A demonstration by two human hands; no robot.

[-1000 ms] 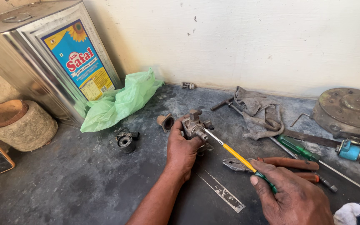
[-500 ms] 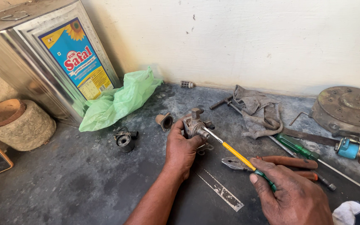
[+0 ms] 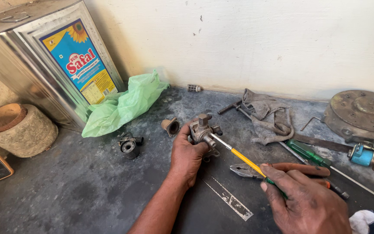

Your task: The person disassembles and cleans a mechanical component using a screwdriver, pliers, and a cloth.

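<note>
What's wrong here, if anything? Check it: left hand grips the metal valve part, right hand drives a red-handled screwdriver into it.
One thing is wrong. In the head view, the screwdriver in the right hand has a yellow shaft and a green handle, not a red one. The left hand does grip the metal valve part.

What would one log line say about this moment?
left hand: grips small grey metal valve part | right hand: holds yellow-shafted screwdriver, tip at part | surface: dark bench

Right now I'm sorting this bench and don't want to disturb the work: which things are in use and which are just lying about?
In use:
left hand gripping the metal valve part
right hand holding the yellow screwdriver

Lying about:
pliers
green screwdriver
grey rag
green plastic bag
tin can
</note>
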